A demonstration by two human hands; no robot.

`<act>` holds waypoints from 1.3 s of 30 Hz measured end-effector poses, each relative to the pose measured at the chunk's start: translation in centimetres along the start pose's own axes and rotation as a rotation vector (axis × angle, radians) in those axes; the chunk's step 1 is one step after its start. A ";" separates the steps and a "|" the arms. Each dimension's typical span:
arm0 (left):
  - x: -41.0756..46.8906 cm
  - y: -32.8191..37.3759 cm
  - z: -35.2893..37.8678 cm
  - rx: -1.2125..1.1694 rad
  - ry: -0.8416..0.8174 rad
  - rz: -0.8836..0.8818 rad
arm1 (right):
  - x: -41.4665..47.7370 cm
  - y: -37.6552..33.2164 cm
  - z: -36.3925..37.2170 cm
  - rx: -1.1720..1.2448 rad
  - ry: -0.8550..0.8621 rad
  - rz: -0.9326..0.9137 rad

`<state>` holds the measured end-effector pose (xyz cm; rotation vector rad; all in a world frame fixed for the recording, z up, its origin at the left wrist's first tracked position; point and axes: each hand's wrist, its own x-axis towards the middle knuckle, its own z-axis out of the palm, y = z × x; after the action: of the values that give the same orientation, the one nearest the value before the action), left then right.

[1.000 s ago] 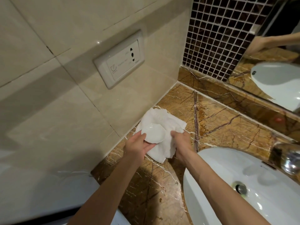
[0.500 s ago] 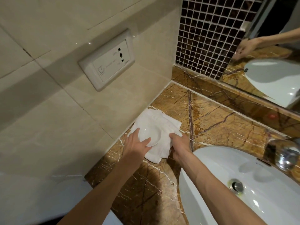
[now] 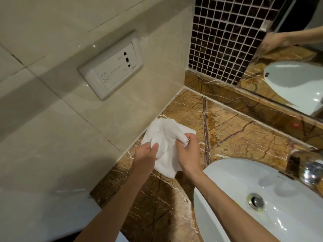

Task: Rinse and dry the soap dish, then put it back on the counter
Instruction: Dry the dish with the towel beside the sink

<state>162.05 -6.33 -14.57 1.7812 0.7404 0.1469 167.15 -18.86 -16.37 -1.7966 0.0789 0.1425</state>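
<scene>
Both hands work over the brown marble worktop (image 3: pixel 236 135), close to the corner where it meets the tiled wall, and the drying step looks to be in hand. The left hand (image 3: pixel 145 154) has its fingers (image 3: pixel 154 147) curled shut on the near rim of the small white soap dish (image 3: pixel 160 142), thumb on top, holding it just above the stone. The right hand (image 3: pixel 188 152) is clenched on a bunched fold of the white towel (image 3: pixel 167 165), which drapes across the dish's far side and hangs beneath both hands. Most of the dish is hidden by cloth, so how dry it is cannot be told. Next, I judge, the right fingers need to rub the fold around the bowl and underside, then let the cloth go so the left can set the dish down. Both forearms reach forward, wrists bent slightly inward toward each other, left of the basin (image 3: pixel 227 173).
</scene>
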 end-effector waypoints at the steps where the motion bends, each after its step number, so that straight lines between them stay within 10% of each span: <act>1: 0.0 0.1 -0.3 0.006 -0.068 0.000 | 0.0 -0.1 0.3 0.011 -0.034 -0.021; 17: 0.4 0.8 0.7 0.254 -0.079 0.037 | 1.2 -0.9 -1.5 -0.321 -0.438 -0.439; 25: 0.7 -0.1 0.5 0.086 -0.132 0.002 | 3.0 0.4 -0.6 -0.255 -0.383 -0.201; 39: 0.7 0.3 -0.4 -0.875 -0.053 -0.443 | -1.0 0.8 -0.3 -0.132 -0.281 -0.185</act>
<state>162.54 -5.62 -14.34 0.7711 0.8420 0.1005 166.04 -19.33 -16.94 -1.8878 -0.3025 0.2705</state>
